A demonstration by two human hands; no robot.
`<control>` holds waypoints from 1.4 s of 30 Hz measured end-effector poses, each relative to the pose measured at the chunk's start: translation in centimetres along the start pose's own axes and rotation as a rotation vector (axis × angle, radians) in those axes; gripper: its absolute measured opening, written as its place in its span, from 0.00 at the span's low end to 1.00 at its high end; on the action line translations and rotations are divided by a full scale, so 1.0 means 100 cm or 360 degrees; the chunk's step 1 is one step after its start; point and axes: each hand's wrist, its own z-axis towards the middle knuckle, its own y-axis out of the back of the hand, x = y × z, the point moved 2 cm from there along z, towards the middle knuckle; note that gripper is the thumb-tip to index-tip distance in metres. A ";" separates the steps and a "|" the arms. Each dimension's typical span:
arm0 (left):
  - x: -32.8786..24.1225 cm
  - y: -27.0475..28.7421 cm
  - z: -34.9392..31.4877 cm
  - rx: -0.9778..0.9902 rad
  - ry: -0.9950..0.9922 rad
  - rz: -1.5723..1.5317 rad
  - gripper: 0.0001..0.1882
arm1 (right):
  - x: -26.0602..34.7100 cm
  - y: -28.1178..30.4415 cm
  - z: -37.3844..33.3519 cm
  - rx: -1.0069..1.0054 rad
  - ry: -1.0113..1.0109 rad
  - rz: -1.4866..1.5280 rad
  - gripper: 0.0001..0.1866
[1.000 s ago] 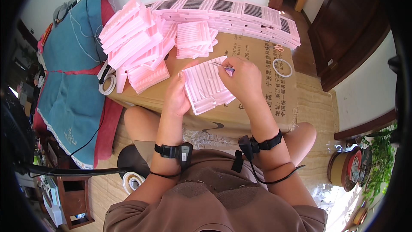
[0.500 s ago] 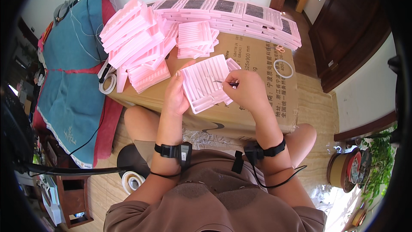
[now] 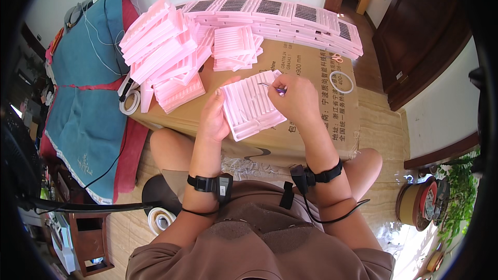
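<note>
My left hand (image 3: 213, 116) grips a pink ribbed plastic tray (image 3: 250, 106) by its left side and holds it tilted above a cardboard box. My right hand (image 3: 296, 98) is closed in a pinch at the tray's upper right corner. Between its fingers are tweezers (image 3: 281, 91) with a dark, purplish body, and their thin metal tip lies over the upper grooves. Whether the tip holds anything is too small to tell. The right hand hides that corner of the tray.
Loose pink trays (image 3: 168, 54) are heaped at the box's left, beside a smaller stack (image 3: 234, 44). Rows of trays with dark strips (image 3: 270, 8) line the far edge. A white ring (image 3: 342, 82) lies on the cardboard box (image 3: 316, 119). A teal-covered piece of furniture (image 3: 88, 119) stands left.
My right hand has moved up slightly, bringing the tweezers nearer the tray's top edge. My left hand and the tray have shifted a little right and down.
</note>
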 end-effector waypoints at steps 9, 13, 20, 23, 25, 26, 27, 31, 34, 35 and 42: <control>-0.001 0.002 0.001 -0.0008 0.0017 -0.0036 0.31 | -0.001 0.004 -0.002 -0.0107 -0.0027 0.0042 0.07; 0.004 0.008 -0.001 -0.0065 0.0070 -0.0065 0.28 | -0.007 -0.002 0.000 -0.0026 -0.0005 -0.0003 0.07; 0.004 0.038 0.000 -0.0282 0.0354 0.0411 0.24 | -0.024 -0.031 -0.014 0.0137 -0.0005 0.0089 0.07; -0.001 0.041 0.010 -0.0326 0.0564 0.0432 0.22 | -0.025 -0.042 -0.023 0.0099 -0.0025 0.0125 0.07; -0.003 0.039 0.018 -0.0314 0.0742 0.0576 0.22 | -0.025 -0.045 -0.028 0.0103 -0.0048 0.0120 0.07; -0.004 0.038 0.021 -0.0276 0.0833 0.0699 0.22 | -0.025 -0.045 -0.030 0.0116 -0.0052 0.0108 0.07; -0.003 0.036 0.024 -0.0204 0.0902 0.0792 0.22 | -0.025 -0.046 -0.031 0.0127 -0.0049 0.0100 0.08; 0.006 0.034 0.030 -0.0060 0.0979 0.0845 0.21 | -0.025 -0.043 -0.032 0.0147 -0.0036 0.0051 0.08; 0.013 0.041 0.029 -0.0066 0.0963 0.0684 0.20 | -0.026 -0.040 -0.031 0.0119 -0.0013 0.0052 0.07; 0.014 0.043 0.028 -0.0074 0.0957 0.0628 0.20 | -0.026 -0.039 -0.031 0.0119 0.0020 0.0046 0.07; 0.019 0.048 0.027 -0.0337 0.0965 0.0711 0.18 | -0.019 -0.039 -0.020 -0.0021 0.0369 -0.0102 0.04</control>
